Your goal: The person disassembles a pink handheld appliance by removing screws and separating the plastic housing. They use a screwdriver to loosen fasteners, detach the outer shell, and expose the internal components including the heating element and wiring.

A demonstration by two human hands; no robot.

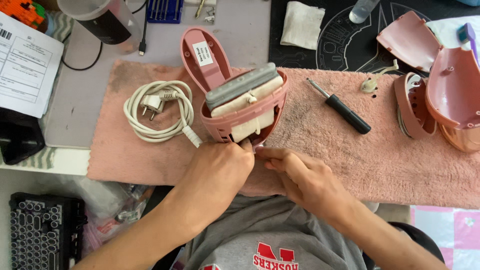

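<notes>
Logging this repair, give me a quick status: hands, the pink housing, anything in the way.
Left hand and right hand both at pink housing near edge. Housing open on towel. Cord left, screwdriver right, both apart.

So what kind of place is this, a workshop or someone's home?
Probably a home repair bench. A pink appliance lies opened on a pink towel, with a screwdriver, loose pink shell parts and a dark work mat nearby. A keyboard suggests a desk.

One opened pink plastic appliance body [240, 107], three loose pink plastic shell pieces [452, 90], one coiled white power cord [160, 110], one black-handled screwdriver [340, 107], one folded white cloth [301, 24], one pink towel [380, 160], one black keyboard [42, 230].
</notes>
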